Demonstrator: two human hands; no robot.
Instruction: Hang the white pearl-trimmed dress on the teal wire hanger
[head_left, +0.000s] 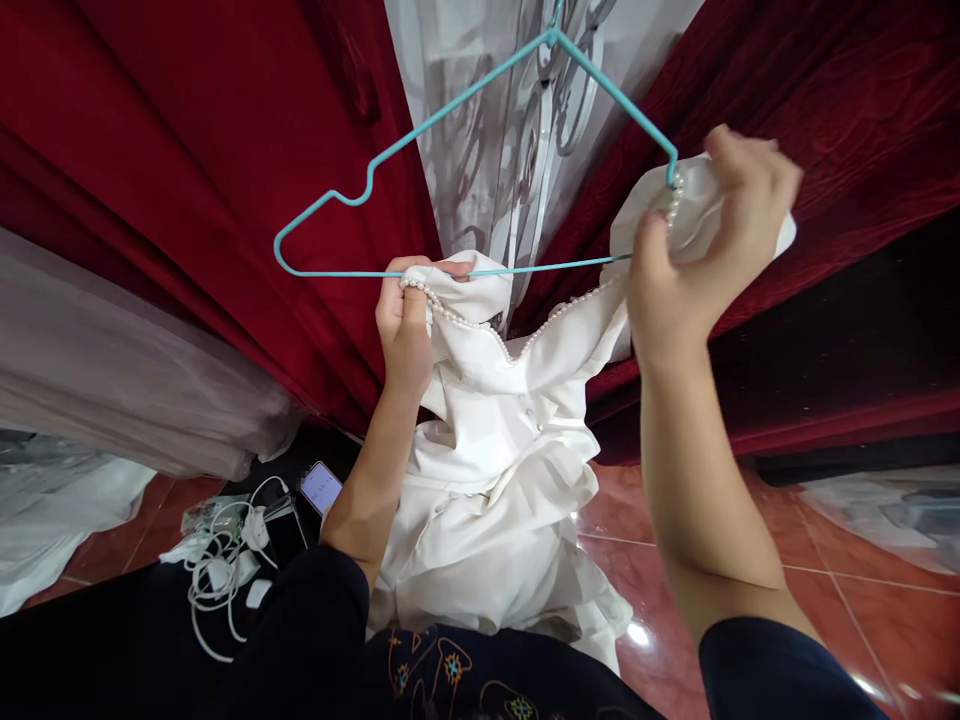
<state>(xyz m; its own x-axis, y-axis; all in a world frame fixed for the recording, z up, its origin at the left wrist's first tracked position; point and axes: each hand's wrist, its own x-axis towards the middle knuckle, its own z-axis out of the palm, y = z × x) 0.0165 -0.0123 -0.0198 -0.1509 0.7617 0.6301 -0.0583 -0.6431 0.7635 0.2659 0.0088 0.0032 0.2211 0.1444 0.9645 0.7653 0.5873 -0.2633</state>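
Observation:
A white dress (517, 450) with a pearl-trimmed neckline drapes down in front of me. Above it hangs a light blue wire hanger (457, 95), its right end inside the dress's right shoulder piece (634, 215). My left hand (405, 330) is closed around the left strap edge, close against the hanger's bottom bar; the hanger's left end is bare. At the hanger's right end, my right hand (690, 240) is slightly blurred, with thumb and fingers curved around the white shoulder fabric and its pearl edge.
Red curtains (225, 130) hang on both sides, with a white ornate metal frame (536, 150) between them. At lower left, a lit phone (321, 487) lies beside tangled white cables (217, 580). Red tiles (862, 610) cover the floor. Pale sheer fabric (112, 350) hangs at left.

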